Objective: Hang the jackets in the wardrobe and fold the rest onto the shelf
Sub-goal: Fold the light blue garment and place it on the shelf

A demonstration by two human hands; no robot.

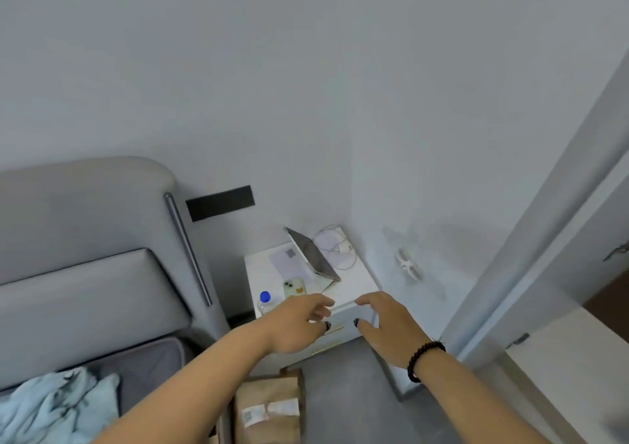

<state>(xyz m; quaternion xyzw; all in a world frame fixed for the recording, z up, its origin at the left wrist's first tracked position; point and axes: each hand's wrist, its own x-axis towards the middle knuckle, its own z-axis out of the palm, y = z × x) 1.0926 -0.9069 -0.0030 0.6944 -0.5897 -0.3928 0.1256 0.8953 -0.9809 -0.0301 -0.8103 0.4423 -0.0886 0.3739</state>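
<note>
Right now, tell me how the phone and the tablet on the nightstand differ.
The phone lies flat; the tablet stands propped at a tilt on its folded cover. The phone is smaller and sits nearer the front edge, just beyond the left hand; the tablet sits further back toward the wall. The phone's back is pale green with a small sticker; the tablet's screen is dark. Both rest on the white nightstand, untouched by either hand.
</note>
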